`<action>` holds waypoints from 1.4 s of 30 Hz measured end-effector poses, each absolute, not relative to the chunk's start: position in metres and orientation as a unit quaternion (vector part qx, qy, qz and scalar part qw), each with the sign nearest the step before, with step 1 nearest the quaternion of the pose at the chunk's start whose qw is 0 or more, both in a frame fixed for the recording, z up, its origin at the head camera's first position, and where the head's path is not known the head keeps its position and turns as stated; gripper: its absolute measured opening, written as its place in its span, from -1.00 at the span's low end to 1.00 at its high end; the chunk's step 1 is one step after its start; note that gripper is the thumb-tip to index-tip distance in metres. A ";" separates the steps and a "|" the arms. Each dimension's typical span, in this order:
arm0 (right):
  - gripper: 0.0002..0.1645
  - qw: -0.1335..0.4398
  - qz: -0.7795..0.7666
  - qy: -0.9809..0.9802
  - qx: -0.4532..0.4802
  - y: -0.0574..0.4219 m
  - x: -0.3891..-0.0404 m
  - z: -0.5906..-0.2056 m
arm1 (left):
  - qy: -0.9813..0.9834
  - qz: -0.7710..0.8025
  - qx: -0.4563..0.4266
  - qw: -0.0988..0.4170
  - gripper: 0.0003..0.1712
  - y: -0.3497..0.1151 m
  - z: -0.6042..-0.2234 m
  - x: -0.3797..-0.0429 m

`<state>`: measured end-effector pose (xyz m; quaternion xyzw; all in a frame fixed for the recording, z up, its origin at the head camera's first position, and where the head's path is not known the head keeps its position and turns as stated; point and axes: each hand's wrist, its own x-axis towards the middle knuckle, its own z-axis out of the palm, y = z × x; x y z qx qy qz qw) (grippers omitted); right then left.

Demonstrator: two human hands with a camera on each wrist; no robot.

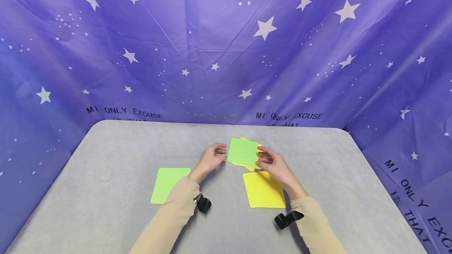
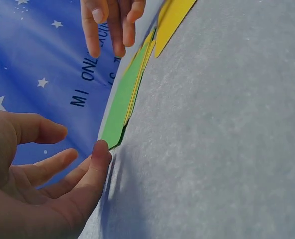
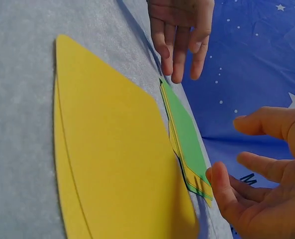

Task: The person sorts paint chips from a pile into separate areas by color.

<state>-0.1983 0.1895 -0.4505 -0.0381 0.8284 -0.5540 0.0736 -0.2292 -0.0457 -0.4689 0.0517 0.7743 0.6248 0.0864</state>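
A stack of square cards lies near the table's far middle, a green card (image 1: pixel 243 151) on top and yellow cards (image 1: pixel 260 146) poking out askew beneath it. My left hand (image 1: pixel 212 157) is beside the stack's left edge, fingers loosely bent with nothing between them; in the left wrist view a fingertip is right at the green corner. On the opposite side my right hand (image 1: pixel 273 162) has its fingertips at the stack's right edge, thumb and fingers apart. Nearer to me lie yellow cards (image 3: pixel 107 134), one slightly offset over another, partly under my right hand in the head view.
Another green card (image 1: pixel 168 183) lies at the left, partly hidden by my left forearm. The grey table (image 1: pixel 116 148) ends at a purple star-printed cloth (image 1: pixel 212 50) behind and at both sides. A black wrist camera (image 1: pixel 203 203) sits on the left sleeve.
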 end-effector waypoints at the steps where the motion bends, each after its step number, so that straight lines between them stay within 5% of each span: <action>1: -0.30 0.073 -0.552 0.829 -0.038 0.189 -0.199 -0.451 | 0.774 0.625 0.051 0.086 -0.57 -0.045 -0.469 -0.230; 13: -0.14 0.091 -0.574 0.814 -0.016 0.189 -0.201 -0.458 | 0.760 0.642 0.047 0.090 -0.59 -0.038 -0.472 -0.229; 42: -0.31 0.089 -0.630 0.771 0.024 0.179 -0.186 -0.467 | 0.677 0.726 0.060 0.102 -0.54 -0.047 -0.488 -0.203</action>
